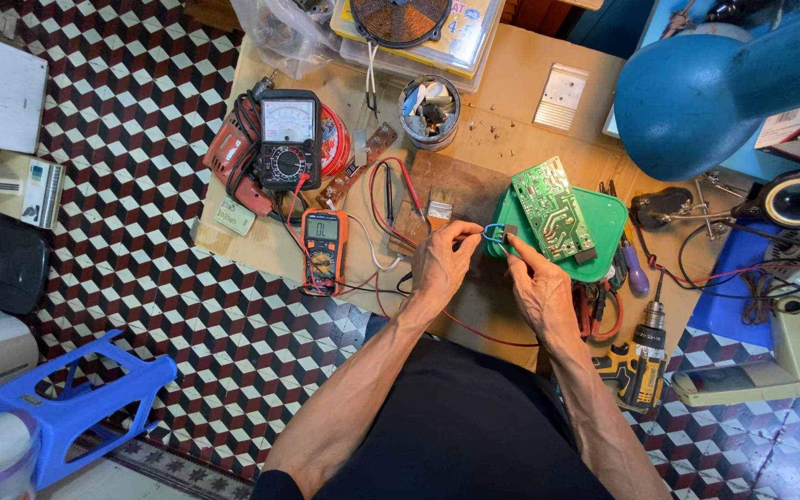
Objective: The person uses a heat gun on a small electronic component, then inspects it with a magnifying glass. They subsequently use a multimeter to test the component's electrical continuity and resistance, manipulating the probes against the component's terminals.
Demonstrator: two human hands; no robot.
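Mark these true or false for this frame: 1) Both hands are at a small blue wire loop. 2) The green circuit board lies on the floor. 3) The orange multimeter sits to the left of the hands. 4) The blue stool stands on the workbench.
1) True: the left hand and right hand pinch the blue wire loop with a small dark part.
2) False: the green circuit board rests on a green lid on the bench.
3) True: the orange multimeter lies left of both hands.
4) False: the blue stool stands on the tiled floor.
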